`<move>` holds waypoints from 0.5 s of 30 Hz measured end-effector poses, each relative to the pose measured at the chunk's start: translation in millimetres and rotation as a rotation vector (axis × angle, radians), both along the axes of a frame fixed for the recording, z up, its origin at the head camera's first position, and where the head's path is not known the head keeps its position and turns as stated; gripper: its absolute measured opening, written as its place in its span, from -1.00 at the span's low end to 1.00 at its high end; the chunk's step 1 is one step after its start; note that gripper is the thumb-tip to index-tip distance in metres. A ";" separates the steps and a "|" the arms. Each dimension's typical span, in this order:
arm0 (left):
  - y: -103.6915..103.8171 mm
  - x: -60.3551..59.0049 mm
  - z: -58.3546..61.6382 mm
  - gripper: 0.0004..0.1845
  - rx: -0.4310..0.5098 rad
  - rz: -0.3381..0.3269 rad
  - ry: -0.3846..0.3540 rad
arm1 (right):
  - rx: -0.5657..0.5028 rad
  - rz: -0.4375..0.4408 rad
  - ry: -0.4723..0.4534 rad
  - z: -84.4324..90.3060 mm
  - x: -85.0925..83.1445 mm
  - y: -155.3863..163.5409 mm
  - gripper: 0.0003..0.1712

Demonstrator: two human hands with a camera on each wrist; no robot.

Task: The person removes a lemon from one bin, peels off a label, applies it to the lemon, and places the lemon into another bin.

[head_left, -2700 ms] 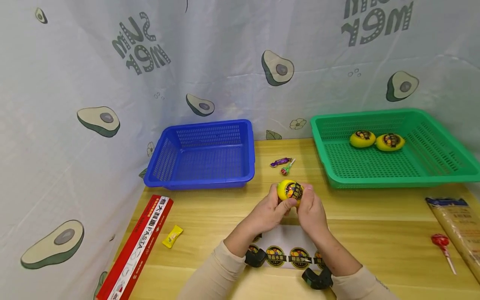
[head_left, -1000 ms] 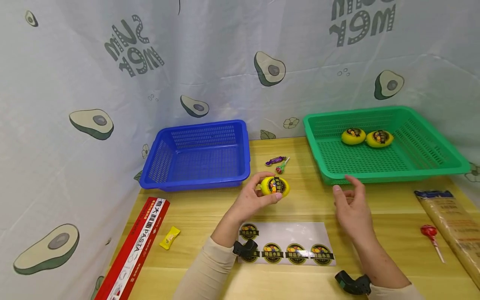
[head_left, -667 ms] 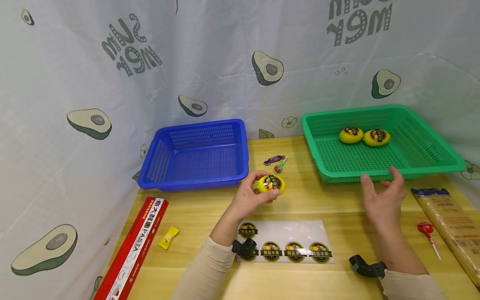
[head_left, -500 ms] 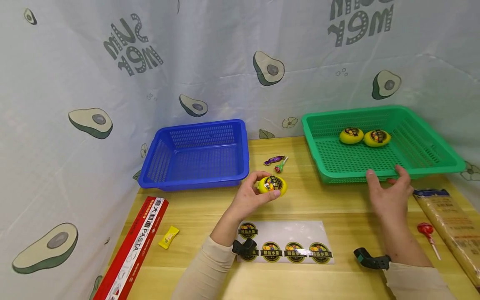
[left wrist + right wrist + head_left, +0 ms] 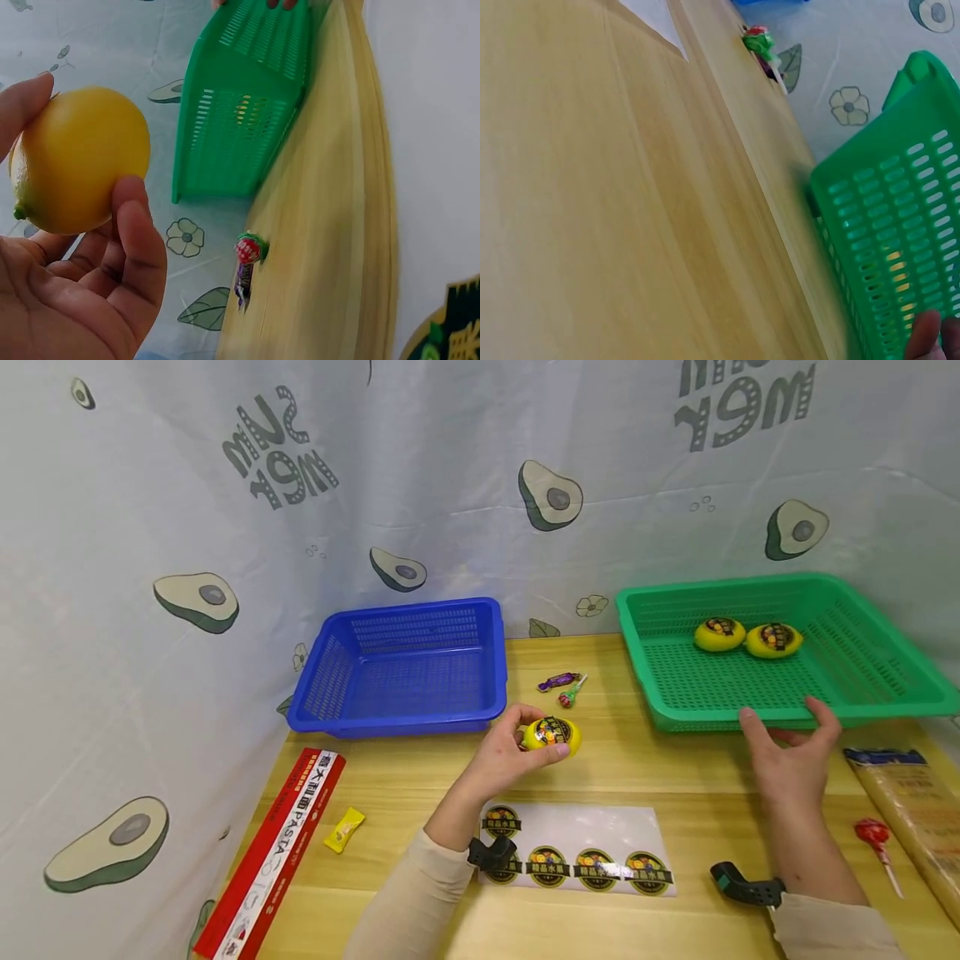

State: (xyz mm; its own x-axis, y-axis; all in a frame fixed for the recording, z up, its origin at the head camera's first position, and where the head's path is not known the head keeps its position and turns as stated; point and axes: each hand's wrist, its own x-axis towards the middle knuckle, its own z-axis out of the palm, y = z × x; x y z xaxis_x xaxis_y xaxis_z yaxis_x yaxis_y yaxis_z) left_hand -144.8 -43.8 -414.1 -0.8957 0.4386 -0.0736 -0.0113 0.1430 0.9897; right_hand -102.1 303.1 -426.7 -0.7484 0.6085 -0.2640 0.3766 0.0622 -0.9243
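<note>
Nearest the person lies the sticker sheet, flat on the wooden table with 4 round labels showing along its near edge. Just beyond it the left hand holds a yellow lemon above the table, thumb and fingers curled round it, with a round label facing up. The left wrist view shows the thumb and a fingertip pinching opposite sides of the fruit, so the grip looks firm enough. To carry it well, I would keep that label upward and away from the fingers, so it is not rubbed loose.

Further right, the right hand reaches to the front rim of the green basket. Its fingers are spread and lightly bent, the tips at the rim, and it holds nothing. The right wrist view shows only 2 fingertips at the basket wall, so I cannot tell how hard they press. A flat, steady hold on that rim should keep the light basket from sliding.

Inside the green basket, near its back wall, sit 2 labelled lemons, touching each other. A new fruit is best set down gently in the bare mesh in front of them, not dropped, as it could roll.
</note>
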 end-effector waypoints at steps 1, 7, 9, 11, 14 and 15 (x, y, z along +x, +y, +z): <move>3.0 -0.6 0.1 -0.46 -0.012 -0.005 -0.008 | -0.018 -0.014 0.014 -0.7 0.8 -0.1 -0.03; 32.8 -16.5 13.9 -0.31 -0.186 -0.072 0.141 | -0.067 -0.053 0.072 -2.9 2.3 -0.4 -0.06; 47.7 -27.3 24.7 -0.28 -0.253 -0.118 0.243 | -0.068 -0.056 0.075 -3.1 1.7 0.4 -0.06; 64.4 -39.1 35.9 -0.30 -0.301 -0.177 0.317 | -0.067 -0.059 0.073 -2.9 1.0 1.2 -0.06; 91.0 -56.3 50.7 -0.29 -0.410 -0.241 0.401 | -0.025 -0.053 0.059 -3.0 -0.3 1.2 -0.07; 99.7 -61.6 54.3 -0.28 -0.446 -0.255 0.419 | -0.012 -0.050 0.055 -3.0 -0.8 1.0 -0.08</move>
State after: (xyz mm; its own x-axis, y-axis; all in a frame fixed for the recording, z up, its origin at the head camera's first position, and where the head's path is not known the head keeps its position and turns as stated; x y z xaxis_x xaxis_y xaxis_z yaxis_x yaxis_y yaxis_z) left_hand -206.4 55.9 -359.9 -0.7599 0.6491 0.0346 0.4505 0.4875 0.7479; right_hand -102.9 304.1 -429.7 -0.7305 0.6424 -0.2315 0.3280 0.0329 -0.9441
